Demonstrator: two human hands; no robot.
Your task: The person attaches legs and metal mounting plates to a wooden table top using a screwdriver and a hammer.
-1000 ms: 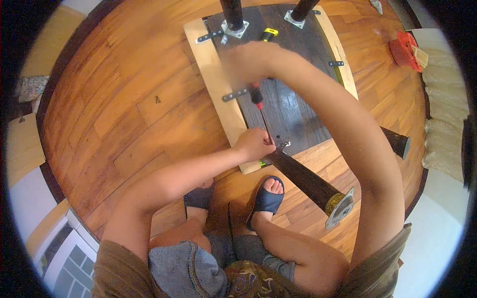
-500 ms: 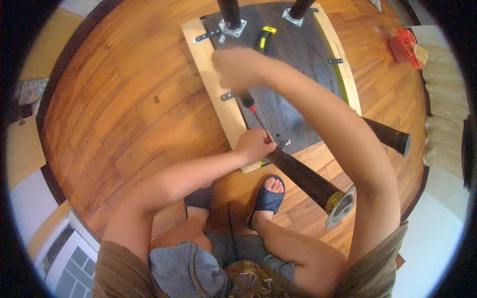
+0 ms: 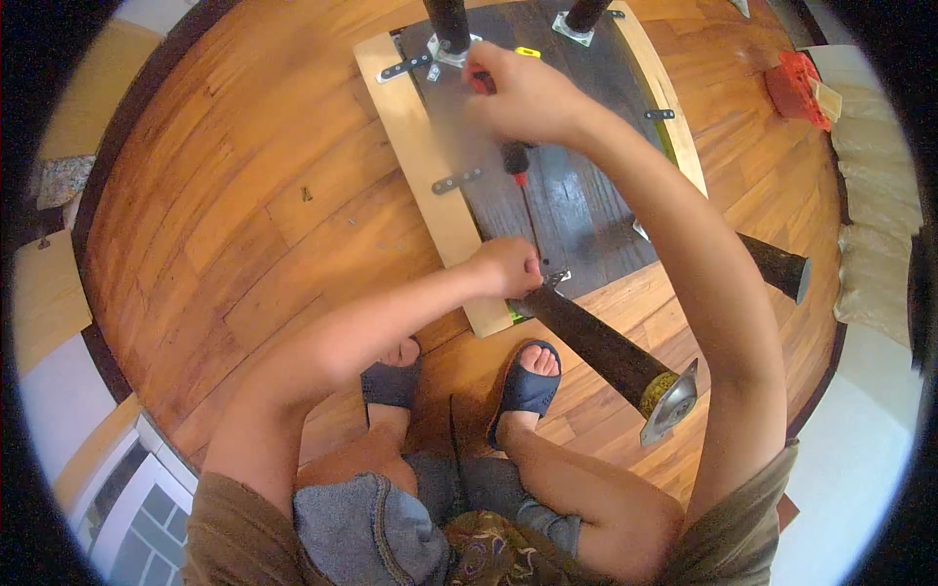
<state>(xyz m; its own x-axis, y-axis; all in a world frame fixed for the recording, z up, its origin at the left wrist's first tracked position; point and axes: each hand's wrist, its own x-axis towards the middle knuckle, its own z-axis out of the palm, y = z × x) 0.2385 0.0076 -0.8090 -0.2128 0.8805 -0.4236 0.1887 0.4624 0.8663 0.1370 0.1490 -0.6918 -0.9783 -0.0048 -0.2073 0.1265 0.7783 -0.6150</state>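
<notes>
My right hand (image 3: pixel 523 96) is wrapped round the black and red handle of a long screwdriver (image 3: pixel 515 158), over the dark wooden panel (image 3: pixel 586 195). Its thin shaft slants down toward my left hand (image 3: pixel 508 267), whose fingers are closed in a pinch near the tip. Those fingers hide the tip and anything held with it. Right beside them, a metal plate (image 3: pixel 559 281) shows at the base of a dark round table leg (image 3: pixel 601 340). The leg leans toward me, with a metal plate (image 3: pixel 671 402) on its near end.
Light wood strips (image 3: pixel 415 156) edge the panel, joined by black brackets (image 3: pixel 457 182). Two more legs (image 3: pixel 449 27) rise at the far end, and another dark leg (image 3: pixel 775 268) sticks out right. A yellow-and-black tool (image 3: pixel 528 52) is partly hidden behind my right hand. A red container (image 3: pixel 796 90) stands far right.
My right hand has moved up and to the right, tipping the screwdriver more upright in the picture. My left hand has shifted slightly while staying by the tip.
</notes>
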